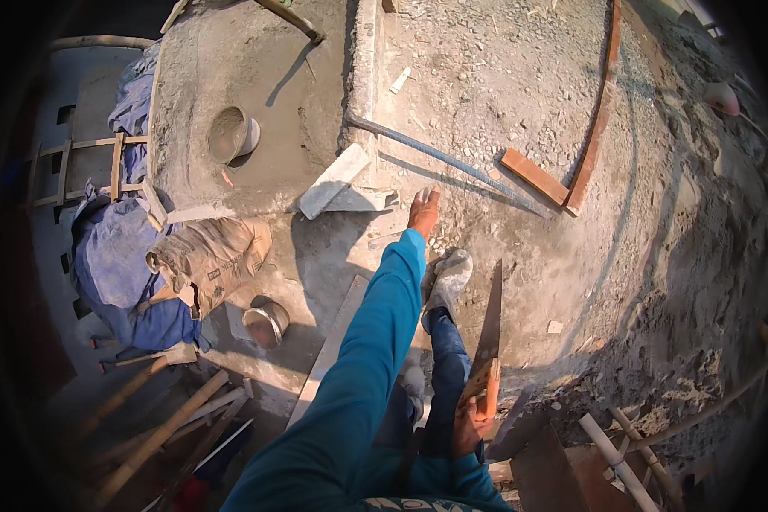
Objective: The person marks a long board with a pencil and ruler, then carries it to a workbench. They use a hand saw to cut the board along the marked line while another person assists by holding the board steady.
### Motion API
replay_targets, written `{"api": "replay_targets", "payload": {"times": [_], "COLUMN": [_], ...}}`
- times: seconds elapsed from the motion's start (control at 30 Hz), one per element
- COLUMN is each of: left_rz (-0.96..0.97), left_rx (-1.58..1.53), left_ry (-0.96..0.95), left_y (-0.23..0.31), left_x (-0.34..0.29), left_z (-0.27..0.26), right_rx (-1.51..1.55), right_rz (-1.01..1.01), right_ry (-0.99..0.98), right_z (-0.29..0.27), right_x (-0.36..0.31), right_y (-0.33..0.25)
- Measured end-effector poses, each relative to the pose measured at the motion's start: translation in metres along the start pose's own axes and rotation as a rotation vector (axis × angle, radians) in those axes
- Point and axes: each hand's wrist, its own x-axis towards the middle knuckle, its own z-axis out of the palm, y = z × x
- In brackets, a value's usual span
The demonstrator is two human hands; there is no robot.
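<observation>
My left arm, in a teal sleeve, stretches forward over the ground. At its end my left hand (424,212) is open, fingers pointing away from me, with no object visible in it. The hand is just right of some pale boards or blocks (337,181) by the concrete corner, and short of a long ribbed metal bar (439,156). Low at my right side, my right hand (468,428) is closed round the orange-brown handle of a handsaw (491,328). The saw's tapering blade points forward, beside my right leg.
Two reddish wooden pieces (538,177) meet at the right. A bucket (230,136) lies tilted on wet-looking concrete, and another (265,324) stands nearer. Left are a brown sack (213,256) and blue cloth (115,256). Poles (166,435) lean at lower left; a plank (328,350) lies by my arm.
</observation>
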Motion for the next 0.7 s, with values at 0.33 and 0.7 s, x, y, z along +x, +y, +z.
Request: {"api": "replay_targets", "payload": {"times": [0.33,0.7], "left_rz": [-0.050,-0.051], "left_rx": [-0.057,-0.411], "left_ry": [-0.001,0.117], "left_y": [0.071,0.074], "left_x": [0.027,0.097], "left_z": [0.004,0.029], "right_rx": [-0.113,-0.005], "right_rz": [0.044,-0.044], "right_ry": [0.190,0.348], "right_z": [0.025,0.105], "right_x": [0.017,-0.007], "right_y": [0.013,0.012]}}
